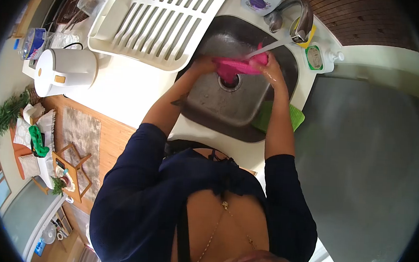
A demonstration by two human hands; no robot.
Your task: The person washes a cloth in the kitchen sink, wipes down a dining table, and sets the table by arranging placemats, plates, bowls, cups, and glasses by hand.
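A bright pink cloth [235,67] is stretched between my two hands over the sink [206,99], wet under a stream of water [272,46] from the curved metal faucet [303,27]. My left hand [205,64] grips the cloth's left end, its fingers partly hidden. At the other end, my right hand [271,70] is closed on the bunched fabric, with wet suds or water on the skin. Part of the cloth hangs down over the drain [229,82]. Beside my right forearm, a green cloth [294,118] lies over the sink's rim.
To the left of the sink stands a cream dish rack [151,29], with a white kettle [65,71] farther left. A pump bottle [319,59] and something yellow [312,35] are near the faucet. A white container [261,1] with a purple print sits behind the sink.
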